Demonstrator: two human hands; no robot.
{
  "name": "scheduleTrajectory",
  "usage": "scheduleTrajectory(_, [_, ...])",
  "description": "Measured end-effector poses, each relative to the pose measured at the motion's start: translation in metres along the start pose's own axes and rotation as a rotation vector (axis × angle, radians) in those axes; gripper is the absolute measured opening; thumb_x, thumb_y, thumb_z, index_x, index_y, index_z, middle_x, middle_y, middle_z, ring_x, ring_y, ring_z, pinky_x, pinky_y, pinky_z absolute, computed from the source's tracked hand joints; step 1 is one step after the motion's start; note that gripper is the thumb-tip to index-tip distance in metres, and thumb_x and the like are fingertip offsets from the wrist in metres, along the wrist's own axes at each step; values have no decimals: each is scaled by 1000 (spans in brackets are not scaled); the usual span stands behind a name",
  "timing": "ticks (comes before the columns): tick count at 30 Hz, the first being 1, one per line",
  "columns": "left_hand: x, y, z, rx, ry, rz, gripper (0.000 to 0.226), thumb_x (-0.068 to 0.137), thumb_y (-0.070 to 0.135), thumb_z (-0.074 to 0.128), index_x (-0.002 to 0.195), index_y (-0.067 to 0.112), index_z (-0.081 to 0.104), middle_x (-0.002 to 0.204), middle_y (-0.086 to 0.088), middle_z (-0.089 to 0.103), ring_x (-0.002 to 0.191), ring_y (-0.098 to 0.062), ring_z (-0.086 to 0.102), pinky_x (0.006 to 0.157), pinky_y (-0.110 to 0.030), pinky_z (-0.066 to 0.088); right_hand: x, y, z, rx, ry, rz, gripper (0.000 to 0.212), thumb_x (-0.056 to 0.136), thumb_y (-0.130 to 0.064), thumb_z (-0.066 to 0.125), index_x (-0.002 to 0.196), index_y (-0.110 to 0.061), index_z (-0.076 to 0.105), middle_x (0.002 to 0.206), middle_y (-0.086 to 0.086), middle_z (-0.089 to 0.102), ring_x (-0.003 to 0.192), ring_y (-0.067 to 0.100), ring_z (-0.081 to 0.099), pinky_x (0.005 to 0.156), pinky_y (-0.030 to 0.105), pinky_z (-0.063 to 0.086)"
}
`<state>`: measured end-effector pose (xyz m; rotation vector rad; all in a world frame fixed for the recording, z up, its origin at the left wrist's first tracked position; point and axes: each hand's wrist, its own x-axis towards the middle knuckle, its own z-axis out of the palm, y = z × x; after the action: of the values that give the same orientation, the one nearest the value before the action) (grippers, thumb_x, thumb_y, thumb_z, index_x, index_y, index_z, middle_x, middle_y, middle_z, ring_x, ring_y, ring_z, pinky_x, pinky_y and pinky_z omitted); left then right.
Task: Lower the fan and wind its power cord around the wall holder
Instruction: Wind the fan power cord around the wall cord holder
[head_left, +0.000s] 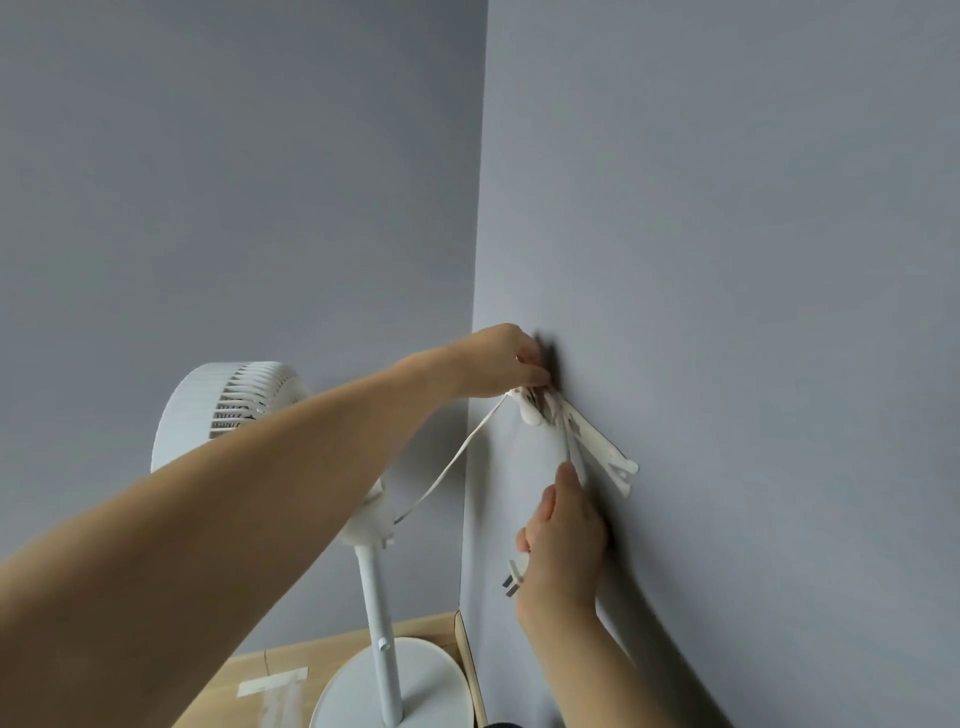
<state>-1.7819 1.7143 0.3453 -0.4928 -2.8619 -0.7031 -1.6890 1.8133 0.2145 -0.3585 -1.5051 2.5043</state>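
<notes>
A white pedestal fan (228, 410) stands in the room corner on a round base (395, 686). Its flat white power cord (457, 457) runs from the fan head up to a white wall holder (597, 447) fixed on the right-hand grey wall. My left hand (504, 364) presses on the holder's upper end, where several turns of cord are wrapped. My right hand (566, 540) is below the holder, closed on the cord's end, with the white plug (514, 574) sticking out under the palm.
Two grey walls meet in a corner just right of the fan. The floor is light wood, with a strip of pale tape (270, 680) at the lower left. A dark skirting edge (470, 665) runs along the right wall's foot.
</notes>
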Motion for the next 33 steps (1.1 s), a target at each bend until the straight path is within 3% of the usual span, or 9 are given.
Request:
scheduleTrajectory(3, [1,-7,11,-44,65,-31,26,87,33,66,104,13,64,105,-3,66,98,-23,62,87,-39,52,-5,14,-11,-13,39,7,46,97,-30,50,53,-21,38,55,-9,31,53,13,29,58,26,30])
scheduleTrajectory(8, [5,-9,22,-78,139,-70,18,85,27,65,94,12,63,94,-7,70,91,-26,64,83,-44,54,4,35,-11,-223,21,-43,47,101,-31,41,63,-4,33,55,0,26,57,22,25,54,30,32])
scheduleTrajectory(11, [6,-10,24,-82,156,-75,18,82,28,67,89,12,63,90,-6,72,90,-26,65,82,-44,54,13,45,-13,-310,-6,-32,46,101,-32,38,65,-8,54,56,-2,48,56,19,45,61,29,40])
scheduleTrajectory(14, [6,-12,25,-78,172,-70,17,81,31,68,86,15,64,89,-2,72,89,-25,65,84,-44,53,21,48,-8,-356,-1,-111,32,100,-24,35,88,-15,63,76,-1,65,66,8,61,60,23,42])
scheduleTrajectory(18, [6,-13,25,-63,187,-41,19,82,31,67,85,13,63,88,-4,71,89,-27,63,83,-42,52,27,45,9,-404,26,-306,30,101,-24,38,116,-8,58,114,0,66,104,15,64,90,28,48])
scheduleTrajectory(23, [8,-19,20,-159,180,-43,15,93,30,57,88,19,66,86,3,65,87,-23,57,71,-28,46,47,36,28,-515,7,-349,30,98,-18,38,101,-7,66,99,-3,68,92,17,60,76,27,41])
scheduleTrajectory(25, [11,-31,14,-308,263,-133,20,96,26,50,101,21,69,102,1,66,95,-19,55,77,-26,45,59,36,31,-557,8,-345,29,98,-17,39,95,-4,65,90,0,64,82,18,55,72,24,36])
scheduleTrajectory(27, [12,-51,9,-442,336,-269,24,96,18,47,108,18,68,104,1,63,87,-15,55,66,-21,44,68,37,36,-581,15,-335,29,99,-18,41,84,-4,61,80,4,60,75,22,51,70,25,35])
scheduleTrajectory(33, [2,-98,35,-377,9,-521,31,99,13,47,125,8,62,117,-13,60,96,-25,55,73,-28,43,90,37,65,-386,75,-130,29,100,-23,41,89,-8,64,83,4,63,81,24,57,77,31,44])
